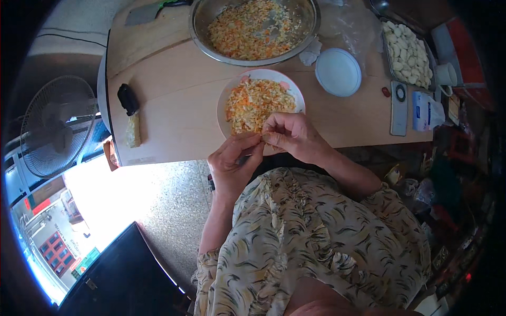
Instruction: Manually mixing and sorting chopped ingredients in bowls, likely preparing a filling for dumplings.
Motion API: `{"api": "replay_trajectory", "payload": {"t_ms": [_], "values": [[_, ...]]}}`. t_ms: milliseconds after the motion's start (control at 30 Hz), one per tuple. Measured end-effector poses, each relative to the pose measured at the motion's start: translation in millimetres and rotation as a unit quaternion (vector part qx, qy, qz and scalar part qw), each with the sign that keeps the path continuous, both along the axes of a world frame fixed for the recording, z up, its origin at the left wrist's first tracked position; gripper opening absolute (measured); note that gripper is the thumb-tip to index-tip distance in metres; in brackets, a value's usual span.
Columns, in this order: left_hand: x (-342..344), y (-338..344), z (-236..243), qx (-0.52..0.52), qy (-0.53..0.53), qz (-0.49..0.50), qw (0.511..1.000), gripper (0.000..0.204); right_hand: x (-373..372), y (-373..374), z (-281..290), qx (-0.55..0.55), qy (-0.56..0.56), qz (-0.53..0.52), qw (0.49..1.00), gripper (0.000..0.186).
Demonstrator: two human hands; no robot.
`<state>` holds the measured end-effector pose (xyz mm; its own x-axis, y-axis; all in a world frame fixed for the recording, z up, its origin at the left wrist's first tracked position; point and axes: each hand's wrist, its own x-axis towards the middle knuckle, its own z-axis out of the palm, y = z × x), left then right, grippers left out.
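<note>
Wooden tabletop (179,100) crowded: left hand (232,163) and right hand (292,137) meet fingertip to fingertip, pinched narrow on a small dumpling (262,138) barely visible, just off the near rim of the filling plate (261,102); overstuffing may split the seam, spilling filling lapward.

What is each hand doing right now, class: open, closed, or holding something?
Left hand: fingers pinched shut on a small item between the hands; what it is cannot be told.
Right hand: pinched shut on the same item, beside the white bowl.
</note>
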<state>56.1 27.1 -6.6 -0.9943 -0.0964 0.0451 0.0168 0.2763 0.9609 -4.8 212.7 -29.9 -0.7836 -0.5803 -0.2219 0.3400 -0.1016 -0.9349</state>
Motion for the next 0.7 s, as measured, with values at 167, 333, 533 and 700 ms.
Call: {"api": "replay_trajectory", "payload": {"t_ms": [167,333,533,700], "values": [[-9,-4,8,-0.047,-0.004,-0.036,0.998,0.014,-1,3,8,0.025,0.000,0.000,1.000,0.011],[-19,-6,-1,-0.054,-0.016,-0.061,0.997,0.013,-6,3,14,0.133,0.123,-0.001,0.984,0.012],[-13,0,-15,-0.225,0.139,-0.123,0.957,0.035,-22,-3,14,0.280,0.378,-0.104,0.876,0.017],[-4,-13,-15,-0.249,0.179,-0.133,0.942,0.043,-40,-30,9,0.313,0.562,-0.018,0.765,0.032]]}}
